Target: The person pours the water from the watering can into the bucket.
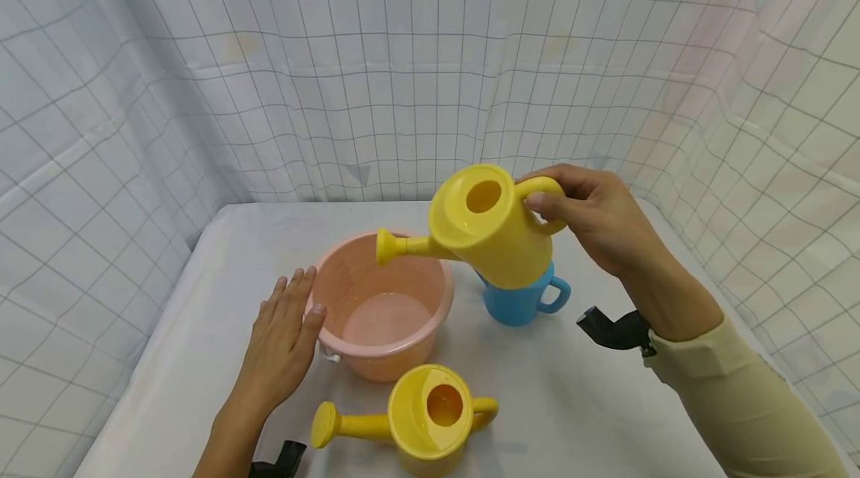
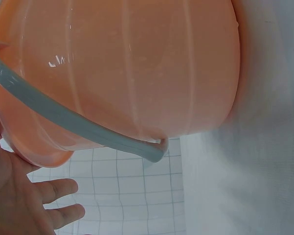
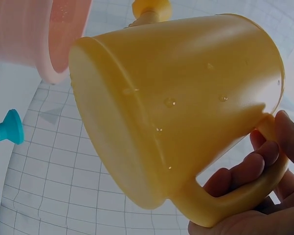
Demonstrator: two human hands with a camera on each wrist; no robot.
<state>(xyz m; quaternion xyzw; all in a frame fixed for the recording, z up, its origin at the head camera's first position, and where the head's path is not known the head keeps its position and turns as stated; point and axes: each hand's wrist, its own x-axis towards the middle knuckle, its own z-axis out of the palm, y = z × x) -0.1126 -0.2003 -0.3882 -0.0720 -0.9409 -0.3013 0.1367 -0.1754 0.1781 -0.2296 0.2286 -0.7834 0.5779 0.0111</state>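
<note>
My right hand [image 1: 594, 213] grips the handle of a yellow watering can [image 1: 513, 250], its fingers curled through the loop in the right wrist view. The can is held in the air, tilted, with its spout over a pink bucket [image 1: 440, 314]. Water drops cling to its side. My left hand [image 1: 285, 336] lies with straight fingers against the bucket's left rim. In the left wrist view the bucket's grey handle [image 2: 78, 120] hangs down its side. No water shows coming from the spout.
A second yellow watering can [image 1: 430, 418] stands at the table's front, spout to the left. Below and behind the raised can is a blue watering can [image 1: 513, 306], partly hidden. A white cloth covers the table [image 1: 605, 403]; gridded curtains [image 1: 376, 75] hang around it.
</note>
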